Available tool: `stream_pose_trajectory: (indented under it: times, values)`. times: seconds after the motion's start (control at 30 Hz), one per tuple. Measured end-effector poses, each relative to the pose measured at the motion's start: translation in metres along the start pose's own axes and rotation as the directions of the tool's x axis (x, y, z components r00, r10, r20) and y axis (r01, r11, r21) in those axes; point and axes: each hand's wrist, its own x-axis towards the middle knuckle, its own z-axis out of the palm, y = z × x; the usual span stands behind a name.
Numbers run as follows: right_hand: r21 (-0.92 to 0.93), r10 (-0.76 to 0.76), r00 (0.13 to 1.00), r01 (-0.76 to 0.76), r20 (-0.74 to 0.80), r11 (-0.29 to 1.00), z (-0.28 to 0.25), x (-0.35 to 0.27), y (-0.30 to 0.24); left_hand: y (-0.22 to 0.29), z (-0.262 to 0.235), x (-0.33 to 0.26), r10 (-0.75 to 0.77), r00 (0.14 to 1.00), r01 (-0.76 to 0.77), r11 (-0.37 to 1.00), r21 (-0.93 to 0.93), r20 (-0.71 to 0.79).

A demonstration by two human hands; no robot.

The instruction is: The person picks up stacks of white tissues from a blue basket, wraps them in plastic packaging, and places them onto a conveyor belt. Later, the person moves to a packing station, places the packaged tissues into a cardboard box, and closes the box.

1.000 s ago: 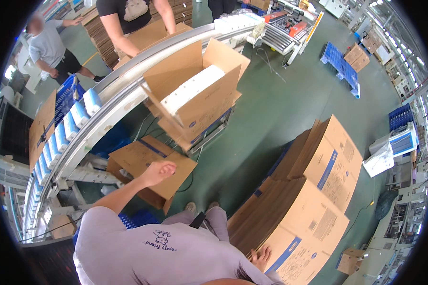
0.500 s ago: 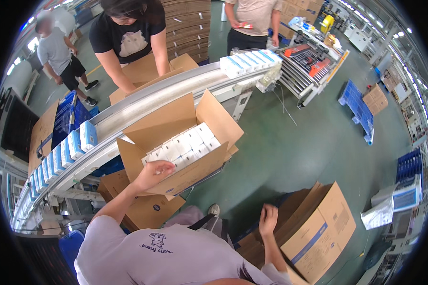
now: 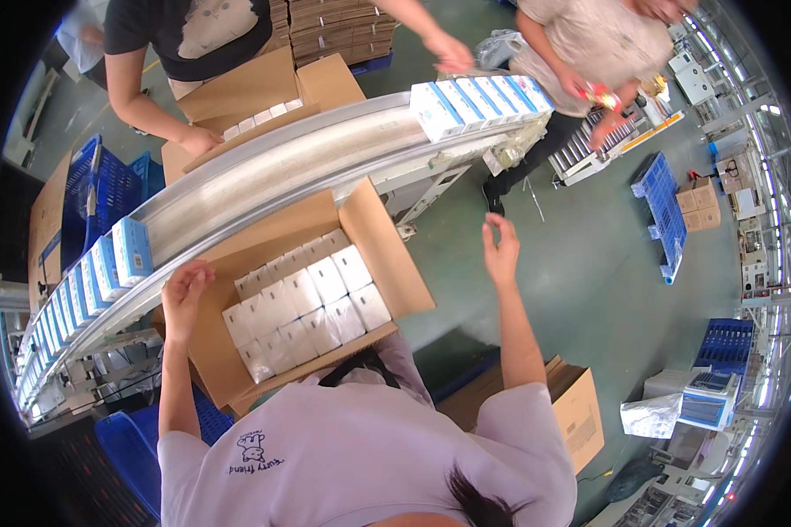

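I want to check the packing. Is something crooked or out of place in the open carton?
Nothing stands out. The white packs sit in even rows inside the open carton. The left hand rests on its left flap; the right hand is raised, empty.

Floor: smooth green floor (image 3: 589, 263), running right and far.
Conveyor: long grey conveyor (image 3: 272, 176) curving from near left to far right.
Left: blue crates (image 3: 97, 184) beside it.
Right: blue pallets (image 3: 668, 211) and what seem to be machines at the blurred rim.
Far: flattened cardboard stack (image 3: 334, 26).
Light: even and bright.
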Motion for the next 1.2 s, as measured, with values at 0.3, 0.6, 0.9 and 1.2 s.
stream_pose_trajectory:
  times: [0.3, 0.6, 0.9, 1.2]
  values:
    - [0.043, 0.106, 0.975, -0.099, -0.197, 0.994, 0.054, 0.167, 0.101, 0.016, 0.052, 0.021, -0.165, 0.983, 0.169, 0.984, 0.048, -0.076]
    - [0.422, -0.070, 0.983, -0.008, 0.168, 0.906, 0.124, 0.097, -0.011, 0.047, 0.055, 0.008, -0.283, 0.931, 0.321, 0.935, 0.151, -0.230]
    - [0.559, -0.604, 0.650, 0.315, 0.462, 0.767, 0.134, 0.080, -0.136, 0.012, 0.005, -0.019, -0.185, 0.944, 0.220, 0.970, 0.106, -0.272]
    - [0.563, -0.667, 0.469, 0.362, 0.579, 0.743, 0.147, 0.044, -0.230, -0.016, -0.058, -0.043, -0.140, 0.934, 0.126, 0.990, -0.063, -0.328]
